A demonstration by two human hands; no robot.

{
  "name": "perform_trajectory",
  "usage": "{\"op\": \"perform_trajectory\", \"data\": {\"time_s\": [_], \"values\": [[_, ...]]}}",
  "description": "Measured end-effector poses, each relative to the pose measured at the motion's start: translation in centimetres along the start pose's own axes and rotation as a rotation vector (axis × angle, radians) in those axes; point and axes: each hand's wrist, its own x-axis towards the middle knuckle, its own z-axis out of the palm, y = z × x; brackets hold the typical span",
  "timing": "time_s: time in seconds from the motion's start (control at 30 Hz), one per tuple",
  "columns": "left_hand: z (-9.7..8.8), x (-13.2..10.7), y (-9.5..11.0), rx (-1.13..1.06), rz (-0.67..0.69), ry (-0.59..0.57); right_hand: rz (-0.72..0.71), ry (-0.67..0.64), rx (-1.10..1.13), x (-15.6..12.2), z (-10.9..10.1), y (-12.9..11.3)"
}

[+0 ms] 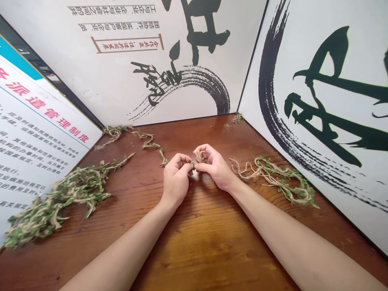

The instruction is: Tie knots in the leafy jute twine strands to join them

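Note:
My left hand [176, 176] and my right hand [214, 166] meet over the middle of the wooden table [194, 242]. Both are closed in a pinch on a leafy twine garland [148, 142], tan cord with small green leaves. Its end shows between my fingertips, partly hidden by them. From my left hand the garland trails back and left across the table to a loose heap near the far left corner. To the right of my right hand lies a looped bundle of leafy twine [280, 178] with bare cord ends.
A large pile of leafy twine [60, 198] lies on the left side. A small tuft of scraps [238, 117] sits in the far corner. Upright printed panels [194, 113] with large dark brush characters border the table at the back, left and right.

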Motion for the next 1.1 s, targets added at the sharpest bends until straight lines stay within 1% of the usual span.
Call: {"op": "perform_trajectory", "data": {"time_s": [0.13,0.2,0.3,0.47,0.67,0.9,1.1], "values": [[0.1,-0.1,0.3,-0.043,0.014,-0.037,0.003,0.002,0.023,0.1,0.0,0.1],[0.1,0.0,0.3,-0.063,0.012,-0.035,0.022,-0.009,0.042,0.0,0.0,0.0],[0.0,0.1,0.1,-0.099,-0.003,-0.005,0.043,-0.032,0.052,0.0,0.0,-0.2],[-0.1,0.5,-0.3,-0.151,-0.023,0.050,0.027,-0.061,0.002,-0.1,0.0,-0.2],[-0.1,0.7,-0.8,-0.127,-0.022,0.035,-0.030,-0.034,-0.153,0.0,0.3,0.1],[-0.2,0.6,-0.9,-0.115,-0.030,0.053,-0.028,-0.023,-0.203,0.0,0.3,0.2],[-0.3,0.7,-1.1,-0.036,0.020,0.068,-0.014,0.003,-0.212,-0.1,0.3,0.1]]}}
